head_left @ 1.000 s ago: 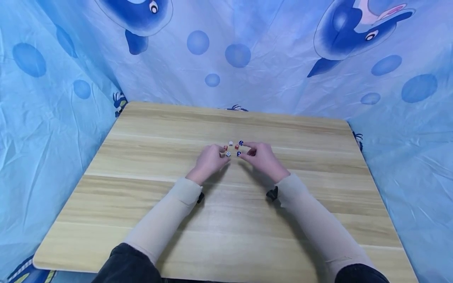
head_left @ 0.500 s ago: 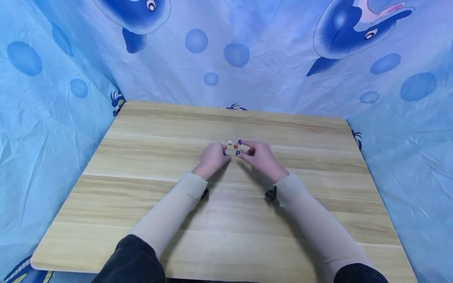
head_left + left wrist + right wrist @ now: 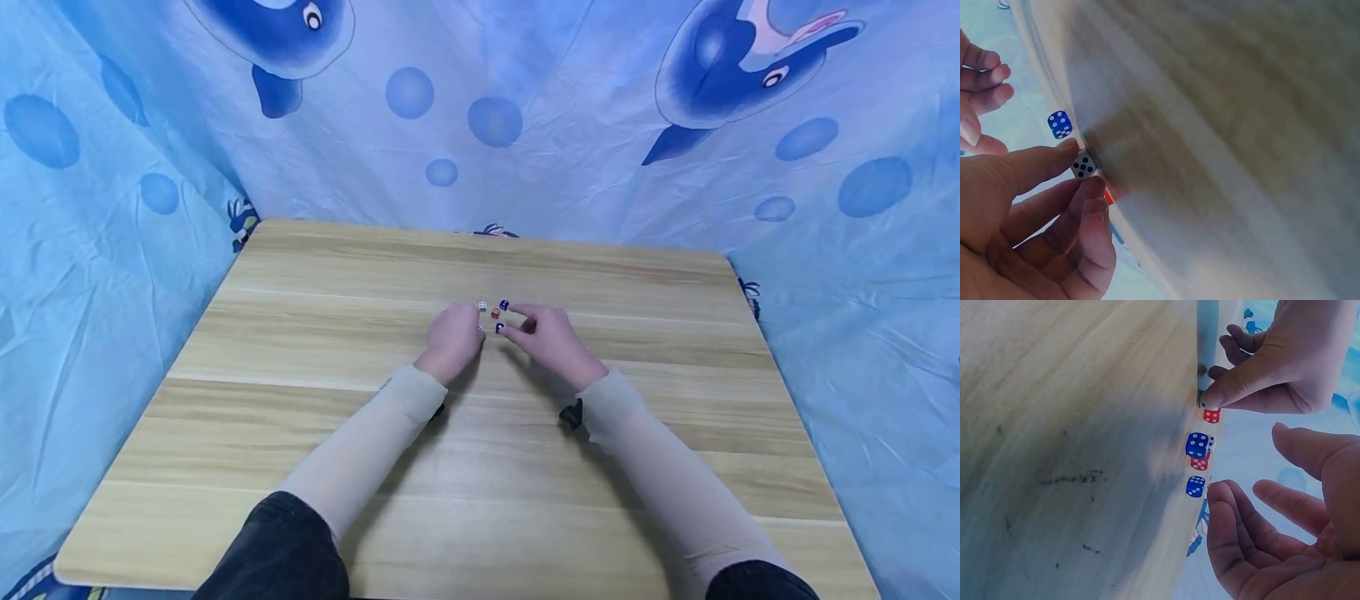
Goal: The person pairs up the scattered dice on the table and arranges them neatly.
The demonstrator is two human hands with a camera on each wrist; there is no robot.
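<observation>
My left hand (image 3: 453,340) pinches a white die (image 3: 1084,165) between thumb and fingertips, low over the table. Beside it my right hand (image 3: 551,340) has thumb and fingers spread apart, with nothing between them in the right wrist view. Two blue dice (image 3: 504,305) (image 3: 499,328) lie near its fingertips; whether it touches them I cannot tell. A red die (image 3: 495,313) and another white die (image 3: 482,307) lie between the hands. A second red die (image 3: 1212,416) shows near the left hand in the right wrist view; in the head view it is hidden.
The dice and hands are around the middle of a light wooden table (image 3: 480,500). A blue curtain (image 3: 570,183) with whale and bubble prints surrounds its back and sides.
My left hand has moved slightly right and closed its fingers on the near white die, covering the left red die in the head view. My right hand has stayed almost in place.
</observation>
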